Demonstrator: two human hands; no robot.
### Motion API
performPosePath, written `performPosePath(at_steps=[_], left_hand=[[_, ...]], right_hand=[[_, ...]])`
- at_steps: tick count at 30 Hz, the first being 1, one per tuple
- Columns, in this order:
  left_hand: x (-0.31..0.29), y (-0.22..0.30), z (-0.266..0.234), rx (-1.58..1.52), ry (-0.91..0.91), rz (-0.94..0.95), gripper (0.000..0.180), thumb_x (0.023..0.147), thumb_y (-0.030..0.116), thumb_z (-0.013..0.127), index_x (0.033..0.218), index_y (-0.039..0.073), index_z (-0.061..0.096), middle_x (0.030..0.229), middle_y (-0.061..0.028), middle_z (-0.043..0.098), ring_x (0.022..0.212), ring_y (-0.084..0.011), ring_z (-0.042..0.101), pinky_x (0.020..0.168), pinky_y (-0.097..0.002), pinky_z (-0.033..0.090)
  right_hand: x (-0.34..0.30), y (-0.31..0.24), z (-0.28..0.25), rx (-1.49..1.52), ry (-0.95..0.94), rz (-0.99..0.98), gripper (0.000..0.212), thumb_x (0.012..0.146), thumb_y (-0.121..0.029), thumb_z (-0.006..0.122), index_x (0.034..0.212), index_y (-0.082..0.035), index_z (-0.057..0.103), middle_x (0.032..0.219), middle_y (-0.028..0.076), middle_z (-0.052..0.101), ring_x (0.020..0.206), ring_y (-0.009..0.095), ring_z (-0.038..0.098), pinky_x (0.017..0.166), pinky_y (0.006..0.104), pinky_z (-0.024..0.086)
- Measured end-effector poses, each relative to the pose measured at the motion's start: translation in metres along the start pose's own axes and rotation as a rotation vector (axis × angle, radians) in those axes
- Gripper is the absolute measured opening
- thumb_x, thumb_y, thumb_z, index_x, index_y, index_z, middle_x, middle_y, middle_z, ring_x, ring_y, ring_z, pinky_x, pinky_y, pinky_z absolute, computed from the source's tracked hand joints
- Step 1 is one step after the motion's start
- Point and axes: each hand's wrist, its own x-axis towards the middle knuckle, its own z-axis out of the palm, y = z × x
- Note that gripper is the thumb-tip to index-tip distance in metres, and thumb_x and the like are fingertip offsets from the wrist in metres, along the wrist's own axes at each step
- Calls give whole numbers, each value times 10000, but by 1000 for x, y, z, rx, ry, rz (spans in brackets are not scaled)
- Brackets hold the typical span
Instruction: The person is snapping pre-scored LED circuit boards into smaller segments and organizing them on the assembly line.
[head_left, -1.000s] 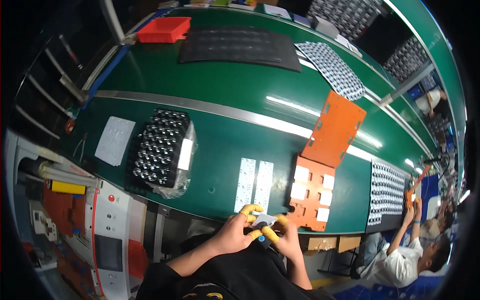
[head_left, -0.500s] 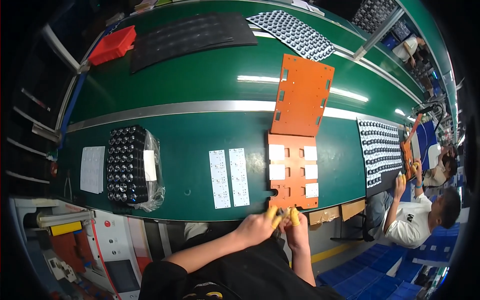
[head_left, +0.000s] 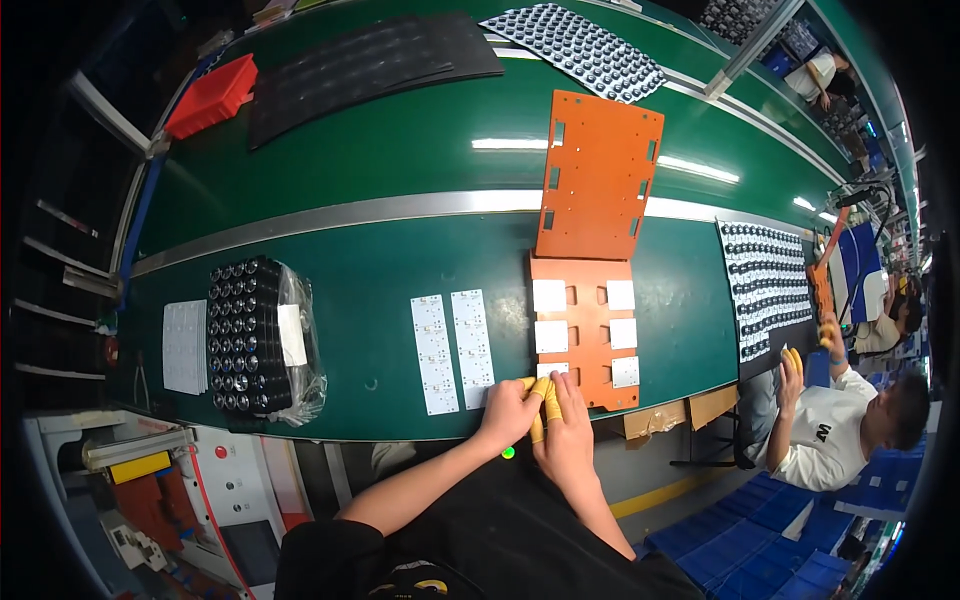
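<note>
An orange fixture (head_left: 590, 330) lies at the table's front, its hinged orange lid (head_left: 598, 175) tipped back. Several small white square circuit boards sit in its recesses in two columns. At the near-left recess is another white square board (head_left: 552, 369), partly covered by my fingers. My left hand (head_left: 508, 412), with yellow finger cots, has its fingertips closed at that board's near-left edge. My right hand (head_left: 567, 430) is closed in against it, also wearing yellow cots, fingers touching the board from the near side. Two long white circuit board strips (head_left: 434, 352) lie left of the fixture.
Further left are a bagged stack of black trays with round lenses (head_left: 240, 335) and white sheets (head_left: 184, 345). A red bin (head_left: 212, 97), black sheets (head_left: 370, 75) and a lens panel (head_left: 575, 50) lie at the back. A co-worker (head_left: 840, 425) sits right, beside another lens panel (head_left: 768, 285).
My hands have moved forward from the table's front edge onto the fixture's near-left corner. A white square board now shows at the near-left recess, which was bare before.
</note>
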Motion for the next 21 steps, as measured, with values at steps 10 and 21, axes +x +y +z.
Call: performPosePath(at_steps=[10,21], left_hand=[[-4,30,-11,-92,-109,-147,162,877,45,505,832,-87,587,548,-105,596,391,-147,563,339,-294,406],[-61,22,-51,-76,-140,-83,319,963,114,535,1223,-64,482,600,-62,561,429,-122,560,379,-278,427]], right_hand=[[49,30,-26,355,-196,241,227,834,-104,694,1037,-8,654,924,149,688,751,257,699,678,355,550],[221,154,-64,1426,-8,579,478,987,-431,524,1286,-63,462,982,142,699,650,161,644,617,254,528]])
